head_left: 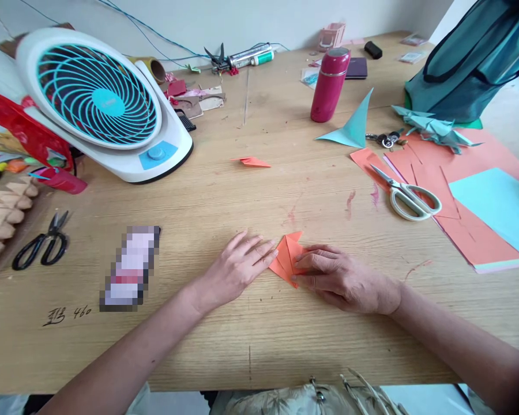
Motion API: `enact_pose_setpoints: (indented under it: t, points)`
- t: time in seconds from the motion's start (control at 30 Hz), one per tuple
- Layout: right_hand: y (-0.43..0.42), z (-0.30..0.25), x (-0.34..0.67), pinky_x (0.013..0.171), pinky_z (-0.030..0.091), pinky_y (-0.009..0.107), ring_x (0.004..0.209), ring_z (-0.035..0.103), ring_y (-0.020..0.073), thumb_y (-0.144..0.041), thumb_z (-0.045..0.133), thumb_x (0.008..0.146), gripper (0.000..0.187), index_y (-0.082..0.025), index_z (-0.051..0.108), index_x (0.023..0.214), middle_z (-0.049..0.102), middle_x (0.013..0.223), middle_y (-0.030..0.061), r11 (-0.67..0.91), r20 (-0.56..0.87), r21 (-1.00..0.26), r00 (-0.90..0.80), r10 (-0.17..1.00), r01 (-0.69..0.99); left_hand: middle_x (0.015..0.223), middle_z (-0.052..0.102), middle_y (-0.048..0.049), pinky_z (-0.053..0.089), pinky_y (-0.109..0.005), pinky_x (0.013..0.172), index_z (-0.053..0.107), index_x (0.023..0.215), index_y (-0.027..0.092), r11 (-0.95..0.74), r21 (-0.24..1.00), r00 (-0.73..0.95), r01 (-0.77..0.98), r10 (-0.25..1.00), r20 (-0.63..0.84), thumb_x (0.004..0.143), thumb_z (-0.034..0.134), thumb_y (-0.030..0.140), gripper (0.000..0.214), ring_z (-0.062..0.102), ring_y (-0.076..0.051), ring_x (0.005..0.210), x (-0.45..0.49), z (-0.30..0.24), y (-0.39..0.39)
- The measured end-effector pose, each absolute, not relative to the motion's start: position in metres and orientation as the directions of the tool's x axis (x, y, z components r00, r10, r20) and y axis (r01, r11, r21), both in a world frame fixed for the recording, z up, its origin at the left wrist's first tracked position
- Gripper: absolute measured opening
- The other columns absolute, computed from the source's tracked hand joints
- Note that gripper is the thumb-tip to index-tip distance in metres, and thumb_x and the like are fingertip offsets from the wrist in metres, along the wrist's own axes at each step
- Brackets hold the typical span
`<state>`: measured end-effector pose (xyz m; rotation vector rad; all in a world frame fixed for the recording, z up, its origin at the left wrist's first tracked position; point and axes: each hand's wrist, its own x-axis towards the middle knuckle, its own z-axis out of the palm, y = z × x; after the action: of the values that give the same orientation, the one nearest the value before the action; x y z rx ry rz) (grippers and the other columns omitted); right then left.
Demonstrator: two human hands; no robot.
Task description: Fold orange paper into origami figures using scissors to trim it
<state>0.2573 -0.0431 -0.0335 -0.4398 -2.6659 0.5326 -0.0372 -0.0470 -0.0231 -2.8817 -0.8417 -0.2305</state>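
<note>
Right hand curled, pinching folded orange paper. Left of that grip, left hand palm-down, fingers extended, tips touching paper, grasping nothing.

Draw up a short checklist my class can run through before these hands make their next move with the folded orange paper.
1. Left hand at the paper: ok, fingertips at the left edge of the folded orange paper.
2. Right hand at the paper: ok, fingers at its right edge.
3. Layers aligned underneath: cannot tell, the underside is hidden.
4. White-handled scissors clear of both hands: ok, lying apart to the right.
5. Black-handled scissors closed: not ok, blades apart.
6. Small orange folded piece clear of the hands: ok, lying beyond them.
</note>
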Motion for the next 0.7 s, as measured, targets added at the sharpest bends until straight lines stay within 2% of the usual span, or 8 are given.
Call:
enact_pose_setpoints:
  t: [0.37, 0.57, 0.7]
  points:
    - [-0.043, -0.034, 0.258, 0.113, 0.04, 0.048, 0.12, 0.058, 0.0242, -0.012, 0.046, 0.097, 0.033, -0.017, 0.066, 0.123, 0.065, 0.12, 0.0137, 0.888, 0.304, -0.404, -0.884, 0.355, 0.218, 0.149, 0.056, -0.0106, 0.048, -0.048, 0.11, 0.05, 0.145, 0.016, -0.865, -0.145, 0.877, 0.48, 0.473, 0.086, 0.097, 0.042, 0.004, 0.05, 0.053, -0.031, 0.135, -0.052, -0.014, -0.048]
    - [-0.042, -0.034, 0.258, 0.114, 0.039, 0.048, 0.121, 0.058, 0.0235, -0.013, 0.046, 0.098, 0.034, -0.018, 0.065, 0.125, 0.065, 0.12, 0.013, 0.884, 0.313, -0.417, -0.879, 0.359, 0.212, 0.155, 0.048, -0.0119, 0.047, -0.052, 0.108, 0.043, 0.151, 0.02, -0.837, -0.155, 0.848, 0.524, 0.53, 0.005, 0.096, 0.043, 0.004, 0.057, 0.048, -0.034, 0.139, -0.063, -0.012, -0.062]
    - [-0.042, -0.033, 0.258, 0.114, 0.039, 0.048, 0.121, 0.057, 0.0238, -0.012, 0.045, 0.098, 0.035, -0.017, 0.065, 0.126, 0.065, 0.12, 0.0132, 0.882, 0.295, -0.42, -0.887, 0.356, 0.215, 0.153, 0.05, -0.0123, 0.044, -0.055, 0.109, 0.047, 0.148, 0.019, -0.822, -0.126, 0.829, 0.556, 0.559, 0.01, 0.095, 0.044, 0.003, 0.056, 0.049, -0.035, 0.137, -0.064, -0.009, -0.067]
